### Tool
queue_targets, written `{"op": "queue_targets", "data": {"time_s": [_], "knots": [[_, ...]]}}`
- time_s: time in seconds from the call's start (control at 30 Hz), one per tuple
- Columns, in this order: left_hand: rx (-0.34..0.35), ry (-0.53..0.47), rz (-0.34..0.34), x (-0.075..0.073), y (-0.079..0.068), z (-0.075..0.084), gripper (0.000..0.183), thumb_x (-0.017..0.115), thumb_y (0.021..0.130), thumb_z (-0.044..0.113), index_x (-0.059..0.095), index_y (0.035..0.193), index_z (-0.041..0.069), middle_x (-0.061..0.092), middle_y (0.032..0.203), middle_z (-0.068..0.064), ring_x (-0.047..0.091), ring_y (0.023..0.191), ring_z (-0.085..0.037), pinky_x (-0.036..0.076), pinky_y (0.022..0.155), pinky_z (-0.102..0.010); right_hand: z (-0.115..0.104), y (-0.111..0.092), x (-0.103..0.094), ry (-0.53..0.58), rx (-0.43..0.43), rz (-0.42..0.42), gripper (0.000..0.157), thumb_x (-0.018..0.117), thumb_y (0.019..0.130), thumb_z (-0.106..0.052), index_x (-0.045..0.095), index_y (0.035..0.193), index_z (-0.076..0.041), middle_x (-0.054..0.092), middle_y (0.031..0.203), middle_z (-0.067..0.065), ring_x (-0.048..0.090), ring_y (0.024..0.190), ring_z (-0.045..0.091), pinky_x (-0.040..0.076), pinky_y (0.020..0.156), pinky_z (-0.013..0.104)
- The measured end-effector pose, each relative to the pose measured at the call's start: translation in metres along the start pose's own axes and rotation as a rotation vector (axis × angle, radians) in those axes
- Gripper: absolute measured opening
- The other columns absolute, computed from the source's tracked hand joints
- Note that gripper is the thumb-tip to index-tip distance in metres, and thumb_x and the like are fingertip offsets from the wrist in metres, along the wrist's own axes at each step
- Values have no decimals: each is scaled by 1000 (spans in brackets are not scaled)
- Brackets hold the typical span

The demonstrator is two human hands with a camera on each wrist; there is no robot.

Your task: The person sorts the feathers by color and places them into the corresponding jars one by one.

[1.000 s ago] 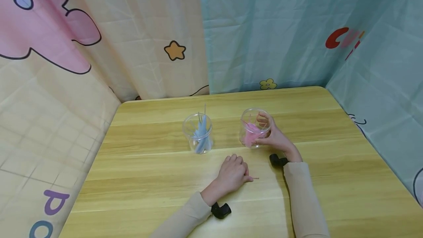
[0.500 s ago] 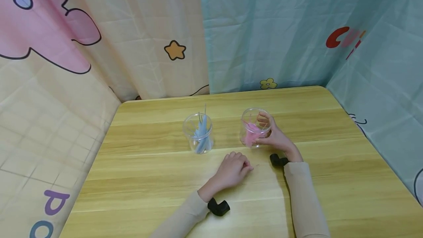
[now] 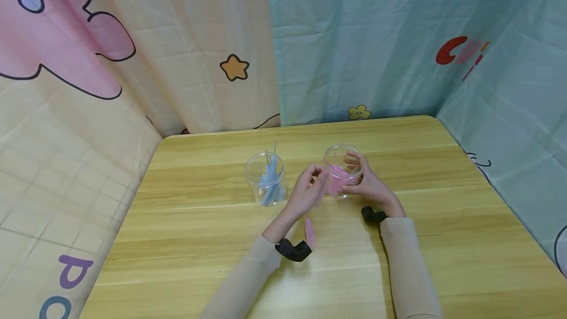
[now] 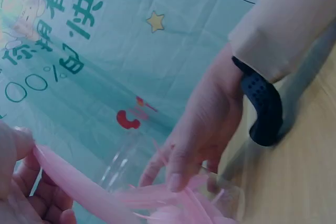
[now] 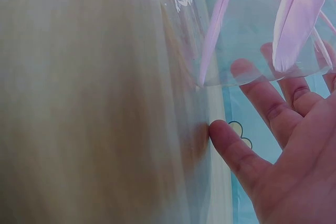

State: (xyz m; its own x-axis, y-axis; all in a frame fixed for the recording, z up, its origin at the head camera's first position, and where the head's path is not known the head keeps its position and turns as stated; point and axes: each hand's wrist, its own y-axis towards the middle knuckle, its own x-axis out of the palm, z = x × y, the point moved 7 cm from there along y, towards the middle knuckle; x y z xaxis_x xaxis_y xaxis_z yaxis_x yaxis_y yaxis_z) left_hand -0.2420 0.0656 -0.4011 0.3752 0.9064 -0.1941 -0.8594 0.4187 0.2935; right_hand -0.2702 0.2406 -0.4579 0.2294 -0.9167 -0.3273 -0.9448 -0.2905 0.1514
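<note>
My left hand (image 3: 304,195) pinches a pink feather (image 4: 79,186) by its end, just left of the right-hand clear plastic cup (image 3: 325,181). Several pink feathers (image 3: 338,176) stand inside that cup. Its right side is held by my right hand (image 3: 369,183), with thumb and fingers bent around the wall; in the right wrist view the fingers (image 5: 249,85) show partly through the plastic. Beside my left wrist, another pink feather (image 3: 309,233) lies on the table. The left wrist view shows the cup's feathers partly covered by the right hand.
A second clear cup (image 3: 251,174) with several blue feathers (image 3: 271,178) stands to the left of the left hand. Both cups are on a wooden table (image 3: 199,240). Printed curtains (image 3: 354,38) hang behind and beside it.
My left hand has risen from the table's middle toward the right-hand cup, and a pink feather shows in its fingers. A feather on the table has come into sight. My right hand stays put.
</note>
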Motion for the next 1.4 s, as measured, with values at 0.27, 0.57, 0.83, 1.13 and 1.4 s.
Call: {"op": "queue_targets", "data": {"time_s": [0.27,0.57,0.83,1.13,1.4], "knots": [[131,-173,233,-13,31,43,18,41,101,4,50,101,-11,49,103,-12,43,102,-14,33,79,-24,-19,-5,4,23,7,-14,97,77,73,6,12,144,-3,23,142,33,22,129,51,26,101,62],[180,-338,325,-8,45,49,17,38,102,8,46,100,-6,49,94,-9,46,108,-21,32,98,-33,-17,-7,6,13,12,-22,97,77,74,5,11,145,-4,22,142,32,23,129,50,26,101,63],[142,-370,315,1,41,27,21,40,102,5,42,112,-13,46,103,-1,45,103,-28,35,80,-24,13,-1,4,16,25,3,102,81,73,-2,12,147,-16,24,145,24,24,131,45,26,102,62],[184,-284,332,-8,29,11,29,46,98,0,38,122,-13,44,118,-21,42,106,-23,33,85,-32,12,0,0,8,-7,21,102,84,71,-8,16,146,-18,28,144,21,27,130,41,29,101,59],[73,-33,248,-14,-3,-27,27,53,97,11,48,119,-4,50,115,-18,48,101,-26,41,81,-31,13,1,-2,6,15,11,103,83,71,-5,14,147,-15,27,145,20,27,131,39,29,101,58]]}}
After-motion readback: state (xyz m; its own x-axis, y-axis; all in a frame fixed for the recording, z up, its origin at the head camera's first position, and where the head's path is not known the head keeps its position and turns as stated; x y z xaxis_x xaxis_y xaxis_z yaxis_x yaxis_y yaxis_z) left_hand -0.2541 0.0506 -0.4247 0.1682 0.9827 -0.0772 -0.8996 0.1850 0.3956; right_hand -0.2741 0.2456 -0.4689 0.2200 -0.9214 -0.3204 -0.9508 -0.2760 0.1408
